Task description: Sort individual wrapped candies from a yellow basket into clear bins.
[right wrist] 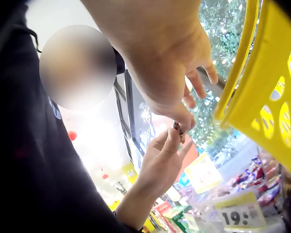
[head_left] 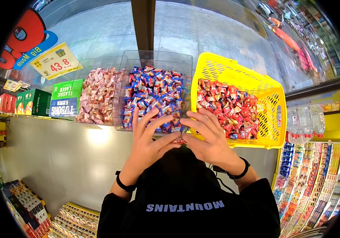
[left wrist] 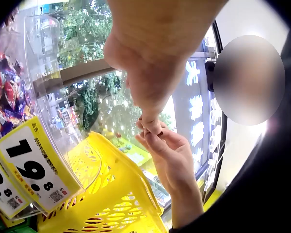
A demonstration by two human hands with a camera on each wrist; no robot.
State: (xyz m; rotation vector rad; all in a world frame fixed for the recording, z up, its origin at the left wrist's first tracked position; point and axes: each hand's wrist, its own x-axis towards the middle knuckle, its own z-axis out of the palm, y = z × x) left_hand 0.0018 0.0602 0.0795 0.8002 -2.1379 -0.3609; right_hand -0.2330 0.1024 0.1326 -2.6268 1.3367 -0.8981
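A small wrapped candy [head_left: 178, 140] with a reddish wrapper is pinched between both hands, in front of the clear bins. My left hand [head_left: 146, 137] grips one side of it with thumb and forefinger, its other fingers spread. From the opposite side my right hand [head_left: 209, 139] pinches it the same way. The candy [right wrist: 177, 128] shows as a dark patterned bit at the fingertips in the right wrist view. Just beyond the hands lies a clear bin of blue-and-red wrapped candies [head_left: 153, 93]. Red wrapped candies [head_left: 229, 111] fill much of the yellow basket [head_left: 271, 115] at right.
Left of the blue candies sits a bin of pink wrapped candies [head_left: 96, 95], then a green-and-blue beer carton [head_left: 66, 99]. Price cards [left wrist: 39, 165] hang on the bin fronts. A window stands behind, and shelves of packets [head_left: 313, 178] line the right.
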